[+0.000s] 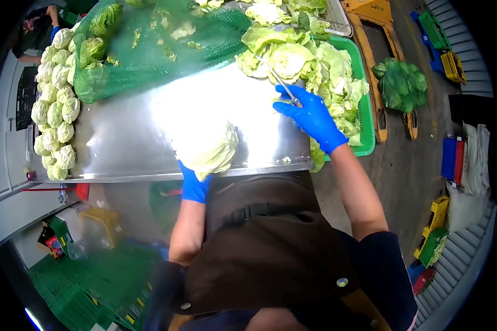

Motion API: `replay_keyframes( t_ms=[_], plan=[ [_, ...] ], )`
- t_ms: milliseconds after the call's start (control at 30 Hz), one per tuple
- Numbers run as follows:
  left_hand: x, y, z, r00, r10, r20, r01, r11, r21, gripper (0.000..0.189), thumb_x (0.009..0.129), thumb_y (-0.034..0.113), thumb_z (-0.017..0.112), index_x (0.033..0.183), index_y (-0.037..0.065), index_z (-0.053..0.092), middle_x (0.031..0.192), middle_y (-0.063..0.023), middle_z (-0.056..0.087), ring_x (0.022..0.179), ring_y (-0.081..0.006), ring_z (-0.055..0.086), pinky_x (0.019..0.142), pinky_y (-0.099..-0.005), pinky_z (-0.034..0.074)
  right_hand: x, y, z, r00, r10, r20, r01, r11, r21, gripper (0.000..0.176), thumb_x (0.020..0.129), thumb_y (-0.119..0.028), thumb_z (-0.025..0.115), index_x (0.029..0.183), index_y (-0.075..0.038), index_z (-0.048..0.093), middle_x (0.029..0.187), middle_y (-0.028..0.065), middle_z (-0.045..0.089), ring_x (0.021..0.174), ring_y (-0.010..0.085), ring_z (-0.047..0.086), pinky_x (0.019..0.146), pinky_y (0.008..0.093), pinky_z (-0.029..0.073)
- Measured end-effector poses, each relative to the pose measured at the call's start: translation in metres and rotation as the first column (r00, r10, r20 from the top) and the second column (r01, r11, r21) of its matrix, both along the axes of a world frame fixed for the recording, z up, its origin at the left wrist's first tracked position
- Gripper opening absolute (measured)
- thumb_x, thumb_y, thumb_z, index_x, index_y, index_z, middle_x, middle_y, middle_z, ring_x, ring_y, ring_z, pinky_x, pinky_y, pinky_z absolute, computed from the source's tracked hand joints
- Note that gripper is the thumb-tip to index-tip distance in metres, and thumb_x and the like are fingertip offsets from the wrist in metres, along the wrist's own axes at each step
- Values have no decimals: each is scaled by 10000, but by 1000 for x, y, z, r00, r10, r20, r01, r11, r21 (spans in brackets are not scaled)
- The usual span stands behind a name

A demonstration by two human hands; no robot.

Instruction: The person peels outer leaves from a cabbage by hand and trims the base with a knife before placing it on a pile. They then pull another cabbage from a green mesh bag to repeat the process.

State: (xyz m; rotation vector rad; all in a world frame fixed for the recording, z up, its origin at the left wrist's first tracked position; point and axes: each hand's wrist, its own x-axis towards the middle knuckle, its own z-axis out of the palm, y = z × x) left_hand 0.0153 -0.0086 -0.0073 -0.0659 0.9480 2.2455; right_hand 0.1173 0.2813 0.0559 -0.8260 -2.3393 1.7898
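My left hand, in a blue glove, holds a pale green cabbage head from below, over the front edge of the steel table. Most of its fingers are hidden under the cabbage. Closed around a knife is my gloved right hand; the thin blade points away toward loose cabbage leaves on the table's right end. More leaves fill a green crate just beyond that end, close to my right wrist.
Trimmed cabbage heads are stacked along the table's left end. Green netting lies across its far side. On the right stand a yellow pallet jack and a netted sack of cabbages. Another person is at far left.
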Motion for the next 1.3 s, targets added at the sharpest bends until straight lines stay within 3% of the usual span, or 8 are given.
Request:
replay_keyframes(
  t_ms=[100, 267, 400, 567, 700, 767, 900, 1300],
  plan=[
    [-19, -5, 6, 993, 12, -116, -13, 1000, -7, 655, 973, 451, 438, 1451, 12, 353, 1451, -213, 421, 1308, -362, 444, 1095, -499, 369, 3, -32, 7, 983, 150, -105, -183, 833, -523, 460, 964, -386, 557, 1286, -58, 581, 913, 98, 700, 533, 76, 545, 490, 224, 440],
    [-33, 42, 87, 825, -176, -537, 54, 971, -235, 1170, 672, 559, 746, 1525, 24, 152, 1521, -210, 317, 1388, -336, 349, 1132, -479, 319, -2, -46, 21, 988, 148, -40, -130, 668, -733, 579, 945, -407, 581, 1364, -20, 481, 657, -11, 547, 509, 41, 454, 463, 208, 373],
    [-27, 44, 86, 915, -254, -313, 211, 964, -164, 1294, 542, 462, 882, 1533, 37, 166, 1517, -173, 334, 1379, -289, 375, 1120, -439, 350, -6, -32, 22, 940, 148, -307, -310, 749, -586, 673, 878, -78, 664, 1482, -33, 370, 1002, -41, 607, 721, -4, 468, 712, 200, 435],
    [-29, 61, 51, 841, -336, -425, 202, 923, -328, 1080, 581, 177, 893, 1486, 26, 323, 1487, -126, 386, 1330, -256, 433, 1090, -405, 395, -4, -32, -10, 969, 17, -248, -184, 718, -671, 557, 950, -221, 623, 1443, -43, 438, 1312, 1, 538, 1019, 62, 492, 913, 237, 410],
    [-20, 81, 17, 725, -476, -498, 159, 819, -551, 1052, 569, 195, 913, 1453, 35, 366, 1404, -134, 451, 1277, -267, 470, 1059, -394, 421, 1, -30, -44, 1000, -21, -5, 16, 890, -456, 594, 952, -410, 601, 1407, -48, 479, 1268, 136, 611, 1137, 167, 564, 955, 306, 440],
    [-11, 89, -2, 648, -500, -574, 48, 779, -625, 1051, 581, 226, 910, 1446, 19, 350, 1401, -155, 435, 1291, -289, 446, 1078, -402, 385, 9, -33, -65, 993, -88, -81, 95, 992, 89, 622, 921, -457, 611, 1405, -87, 485, 1050, 181, 686, 908, 224, 673, 801, 332, 515],
    [0, 103, 13, 509, -573, -642, -125, 689, -714, 1113, 595, 274, 904, 1465, -17, 273, 1439, -208, 373, 1346, -330, 375, 1113, -408, 332, 20, -40, -37, 986, -101, 132, -8, 766, 642, 640, 927, -471, 562, 1435, -99, 445, 709, 116, 663, 562, 289, 634, 551, 400, 510],
    [16, 118, 14, 342, -696, -632, -295, 559, -775, 1125, 603, 335, 895, 1478, 8, 267, 1512, -269, 273, 1402, -416, 282, 1125, -464, 305, 38, -48, -25, 955, 20, 297, -212, 747, 631, 566, 989, -372, 495, 1470, -98, 374, 762, 158, 669, 584, 299, 638, 536, 412, 491]
  ],
)
